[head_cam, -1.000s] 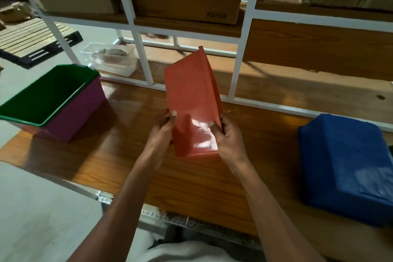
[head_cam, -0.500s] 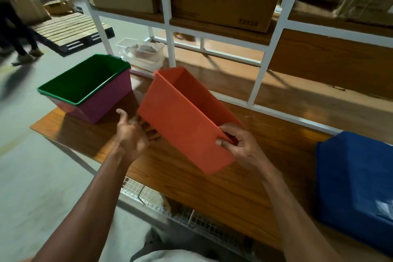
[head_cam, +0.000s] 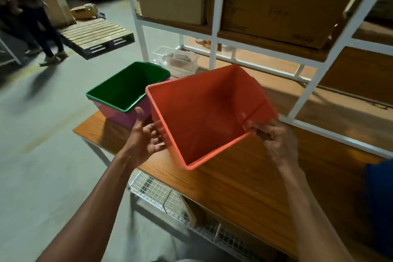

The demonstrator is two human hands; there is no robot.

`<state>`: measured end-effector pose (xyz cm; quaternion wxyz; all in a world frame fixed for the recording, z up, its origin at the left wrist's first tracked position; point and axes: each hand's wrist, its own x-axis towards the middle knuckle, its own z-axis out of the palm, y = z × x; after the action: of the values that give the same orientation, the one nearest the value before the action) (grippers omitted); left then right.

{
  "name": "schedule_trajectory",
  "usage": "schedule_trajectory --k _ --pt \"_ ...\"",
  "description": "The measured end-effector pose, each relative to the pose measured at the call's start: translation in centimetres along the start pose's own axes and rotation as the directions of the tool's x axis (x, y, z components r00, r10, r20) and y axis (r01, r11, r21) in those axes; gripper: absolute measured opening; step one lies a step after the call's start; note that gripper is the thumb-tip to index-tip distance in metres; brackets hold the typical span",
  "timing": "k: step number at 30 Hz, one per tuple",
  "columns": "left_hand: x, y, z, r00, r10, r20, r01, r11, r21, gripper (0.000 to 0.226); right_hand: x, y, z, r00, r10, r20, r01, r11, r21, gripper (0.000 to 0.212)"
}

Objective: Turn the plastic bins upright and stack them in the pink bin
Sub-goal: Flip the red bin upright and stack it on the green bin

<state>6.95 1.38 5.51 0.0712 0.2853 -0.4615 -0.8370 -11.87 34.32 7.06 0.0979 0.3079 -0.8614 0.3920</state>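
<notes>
I hold an orange plastic bin (head_cam: 204, 117) in the air above the wooden table (head_cam: 244, 181), its opening tilted up toward me. My right hand (head_cam: 276, 142) grips its near right rim. My left hand (head_cam: 144, 136) is spread against its left outer wall, fingers apart. To the left, at the table's far corner, a green bin (head_cam: 127, 87) sits nested upright inside the pink bin (head_cam: 125, 116). A blue bin (head_cam: 378, 202) shows only as a sliver at the right edge of the frame.
A white metal shelf frame (head_cam: 214, 34) with cardboard boxes (head_cam: 276, 2) stands behind the table. A clear container (head_cam: 176, 61) sits on the lower shelf. A wire mesh rack (head_cam: 170, 200) lies under the table. A person's legs (head_cam: 42, 34) and a wooden pallet (head_cam: 95, 34) are at far left.
The orange bin has turned from standing on end to opening-up and moved left toward the green and pink bins. My left hand shifted from gripping its edge to supporting its side.
</notes>
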Motion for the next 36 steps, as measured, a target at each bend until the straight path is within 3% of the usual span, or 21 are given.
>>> schedule_trajectory --k 2,3,5,7,9,11,13,16,18,22,25,27,29,32,36 --pt "-0.8 0.9 -1.5 0.999 0.044 0.022 -0.045 0.998 0.039 0.055 0.8 -2.0 2.9 0.989 -0.021 -0.144 0.022 1.000 0.004 0.030" --pt "-0.9 1.1 -2.4 0.997 0.069 0.014 -0.070 0.996 0.048 0.050 1.2 -2.8 4.6 0.982 -0.015 -0.190 0.027 0.998 0.062 0.026" --pt "-1.0 1.8 -4.2 0.992 0.125 -0.019 -0.124 0.991 0.040 0.078 2.0 -4.6 7.5 0.979 0.065 -0.192 -0.006 0.956 0.293 0.035" --pt "-0.8 2.5 -6.0 0.987 0.159 -0.031 -0.157 0.985 0.066 0.112 2.5 -6.5 9.7 0.979 0.149 -0.140 -0.060 0.863 0.502 0.063" --pt "-0.5 2.9 -7.5 0.985 0.171 -0.001 -0.170 0.981 0.091 0.126 2.7 -7.4 11.2 0.975 0.189 -0.113 -0.080 0.782 0.619 0.080" --pt "-0.2 3.7 -8.6 0.984 0.173 0.044 -0.177 0.977 0.122 0.132 3.3 -7.7 11.9 0.971 0.222 -0.093 -0.101 0.728 0.678 0.080" --pt "0.0 5.3 -9.7 0.969 0.196 0.149 -0.220 0.960 0.173 0.118 4.4 -8.2 12.0 0.963 0.247 -0.112 -0.110 0.731 0.673 0.076" --pt "0.5 8.7 -10.3 0.937 0.225 0.267 -0.272 0.950 0.151 0.051 6.4 -9.6 11.6 0.960 0.251 -0.124 -0.110 0.748 0.655 0.057" --pt "1.7 10.8 -10.6 0.951 0.213 0.223 -0.248 0.957 0.147 0.050 8.1 -10.2 11.7 0.957 0.262 -0.121 -0.131 0.768 0.626 0.048" --pt "4.1 14.6 -9.2 0.962 0.272 0.000 -0.266 0.941 0.211 0.048 11.2 -10.5 12.9 0.958 0.278 -0.077 -0.172 0.765 0.620 0.041" --pt "6.0 17.2 -8.5 0.972 0.233 0.029 -0.231 0.931 0.284 0.080 13.2 -10.9 14.2 0.963 0.268 -0.027 -0.188 0.741 0.644 0.043" --pt "7.5 19.0 -8.6 0.976 0.173 0.136 -0.207 0.930 0.305 0.085 14.6 -11.3 15.1 0.964 0.264 -0.019 -0.193 0.751 0.632 0.043" --pt "9.2 20.4 -9.1 0.965 0.118 0.233 -0.196 0.916 0.349 0.071 15.7 -12.0 15.9 0.963 0.267 -0.026 -0.194 0.762 0.618 0.043" --pt "11.5 21.8 -9.6 0.964 0.154 0.219 -0.238 0.869 0.435 0.027 16.8 -13.4 16.8 0.964 0.263 -0.035 -0.194 0.789 0.583 0.048" --pt "13.9 23.9 -11.1 0.956 0.215 0.201 -0.285 0.843 0.456 0.020 18.4 -15.9 18.1 0.955 0.285 -0.087 -0.200 0.831 0.519 0.043"
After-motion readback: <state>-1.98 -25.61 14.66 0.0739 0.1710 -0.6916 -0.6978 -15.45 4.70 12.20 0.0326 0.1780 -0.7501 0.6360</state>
